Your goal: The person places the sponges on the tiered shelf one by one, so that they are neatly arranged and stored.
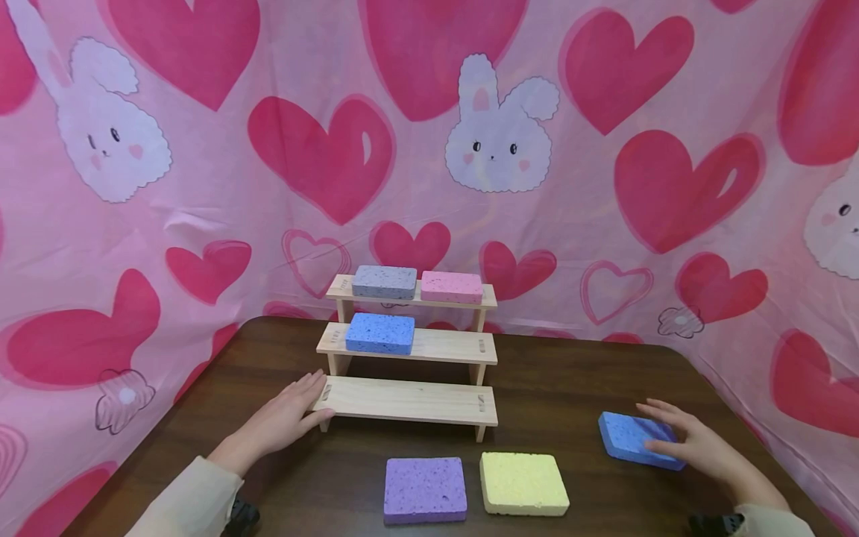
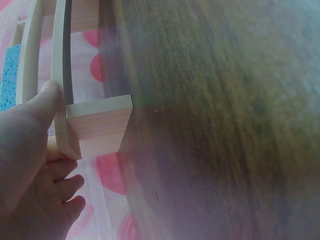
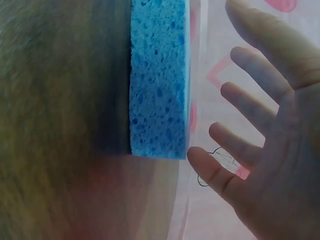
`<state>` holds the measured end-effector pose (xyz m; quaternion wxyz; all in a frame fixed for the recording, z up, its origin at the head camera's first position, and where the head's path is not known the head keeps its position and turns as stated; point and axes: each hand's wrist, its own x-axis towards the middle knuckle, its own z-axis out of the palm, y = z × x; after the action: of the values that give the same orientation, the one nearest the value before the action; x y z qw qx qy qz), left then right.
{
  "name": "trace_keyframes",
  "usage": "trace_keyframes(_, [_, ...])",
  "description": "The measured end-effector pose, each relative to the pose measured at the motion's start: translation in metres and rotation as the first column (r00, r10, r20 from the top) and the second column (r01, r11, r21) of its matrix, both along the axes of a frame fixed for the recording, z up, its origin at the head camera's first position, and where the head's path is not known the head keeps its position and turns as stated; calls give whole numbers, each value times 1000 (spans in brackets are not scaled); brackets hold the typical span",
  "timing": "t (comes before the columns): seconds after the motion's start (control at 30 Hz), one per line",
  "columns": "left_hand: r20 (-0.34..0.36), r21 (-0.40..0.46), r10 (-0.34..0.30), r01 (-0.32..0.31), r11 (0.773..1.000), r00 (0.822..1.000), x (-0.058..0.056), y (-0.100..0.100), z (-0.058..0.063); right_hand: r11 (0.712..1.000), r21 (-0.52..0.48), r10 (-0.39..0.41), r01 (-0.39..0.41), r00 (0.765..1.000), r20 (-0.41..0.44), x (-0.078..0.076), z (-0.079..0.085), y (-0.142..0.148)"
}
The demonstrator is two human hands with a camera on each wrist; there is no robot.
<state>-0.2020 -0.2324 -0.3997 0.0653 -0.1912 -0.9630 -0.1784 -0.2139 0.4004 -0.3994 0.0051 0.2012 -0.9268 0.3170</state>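
Observation:
At the left end of the lowest step of a three-step wooden shelf (image 1: 409, 401), my left hand (image 1: 278, 418) grips the board's corner. Its thumb (image 2: 49, 95) lies on the front edge, with the fingers round the end. Over on the right, my right hand (image 1: 705, 447) hovers at a blue sponge (image 1: 627, 436) lying flat on the table. Those fingers (image 3: 250, 107) are spread and relaxed above the sponge's top face, not closed round it. A second blue sponge (image 1: 380, 333) sits on the left of the middle step.
The top step carries a grey-blue sponge (image 1: 384, 282) and a pink sponge (image 1: 452, 287) side by side. In front of the shelf, a purple sponge (image 1: 425, 488) and a yellow sponge (image 1: 523, 483) lie on the dark wooden table (image 1: 550, 395). A pink heart-patterned cloth (image 1: 416, 186) hangs behind.

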Motion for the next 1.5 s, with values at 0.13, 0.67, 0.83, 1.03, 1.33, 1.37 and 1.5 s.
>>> trace_keyframes(0.13, [5,-1,-1,1,1000,1000,0,0,0,1000,8,15,-15,1000,20,0,-5,3])
trace_keyframes(0.67, [14,-2,5,-5,1000,1000,1,0,1,996,48,67,-69,997,44,4,-17,9])
trace_keyframes(0.83, [11,-5,5,-5,1000,1000,1,0,1,996,55,69,-74,994,85,4,-15,8])
trace_keyframes(1.03, [12,-7,8,-8,1000,1000,1,1,1,990,78,118,-119,993,27,1,-15,9])
trace_keyframes(1.33, [19,-11,17,-17,1000,1000,0,0,0,993,90,75,-75,997,0,0,-15,8])
trace_keyframes(1.37, [19,-11,16,-16,1000,1000,0,0,0,993,86,77,-76,997,-11,0,-15,7])
trace_keyframes(1.5, [18,-12,14,-14,1000,1000,0,0,0,994,84,73,-68,995,-66,0,-16,5])
